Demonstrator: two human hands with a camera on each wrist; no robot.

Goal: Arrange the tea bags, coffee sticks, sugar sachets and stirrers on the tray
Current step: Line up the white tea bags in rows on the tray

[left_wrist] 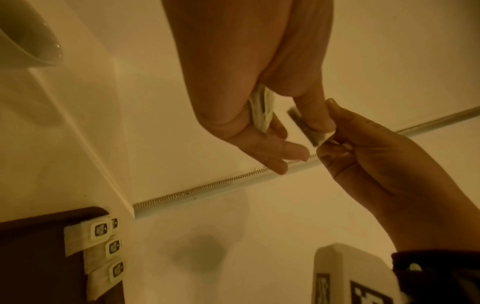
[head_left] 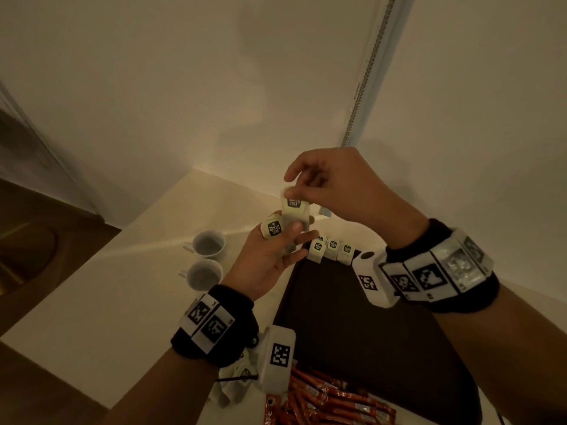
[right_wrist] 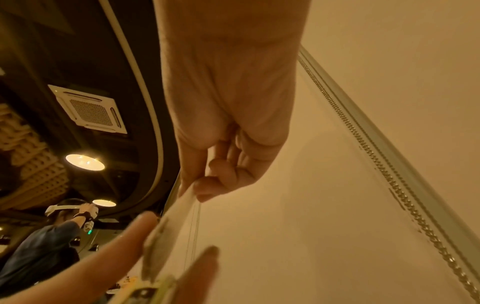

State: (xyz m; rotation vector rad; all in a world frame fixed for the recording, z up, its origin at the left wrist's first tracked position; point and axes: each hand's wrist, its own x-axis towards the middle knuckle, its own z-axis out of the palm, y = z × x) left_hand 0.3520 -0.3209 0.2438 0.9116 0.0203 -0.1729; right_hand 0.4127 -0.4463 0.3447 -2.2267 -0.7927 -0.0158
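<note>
The right hand (head_left: 334, 185) pinches the top of a tea bag (head_left: 294, 210), hanging long axis upright above the tray's (head_left: 346, 317) far left corner. The left hand (head_left: 270, 256) grips its lower end, other tea bags (head_left: 273, 230) clutched too

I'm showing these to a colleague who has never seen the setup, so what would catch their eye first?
Most likely the two hands meeting above the counter: the right hand pinches the top of a tea bag while the left hand holds more tea bags below it. Next, the row of tea bags lined up at the far edge of the dark tray, with two white cups to its left.
</note>
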